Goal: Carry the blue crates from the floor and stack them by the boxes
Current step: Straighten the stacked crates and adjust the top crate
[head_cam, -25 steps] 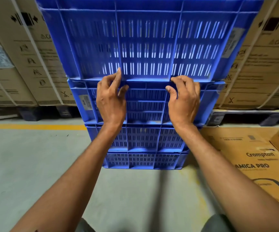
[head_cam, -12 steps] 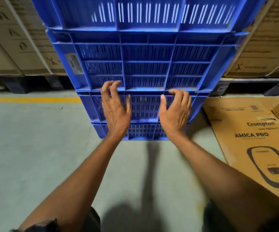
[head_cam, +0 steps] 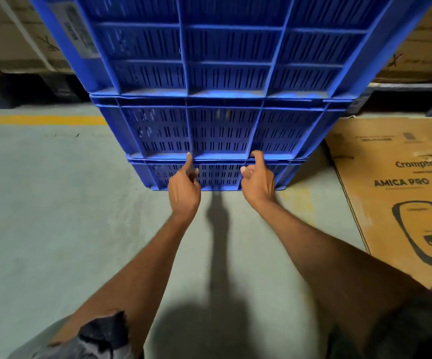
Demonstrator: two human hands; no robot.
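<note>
A stack of blue slotted crates stands on the floor straight ahead. Three show: the bottom crate (head_cam: pixel 217 176), the middle crate (head_cam: pixel 217 130) and an upper crate (head_cam: pixel 230 47) that runs out of the top of the view. My left hand (head_cam: pixel 185 189) is low against the stack, its index finger touching the seam above the bottom crate and the other fingers loosely curled. My right hand (head_cam: pixel 257 182) is beside it at the same seam, with its fingertips on the bottom crate's rim. Neither hand holds anything.
A flattened carton (head_cam: pixel 401 203) printed "Crompton AMICA PRO" lies on the floor right of the stack. Cardboard boxes on pallets stand behind at the left (head_cam: pixel 15 42) and right (head_cam: pixel 427 47). A yellow floor line (head_cam: pixel 41 119) runs at the left.
Both hands have slid down the front of the stack, from the upper crates to the seam above the bottom crate. The view has tilted down and come closer.
</note>
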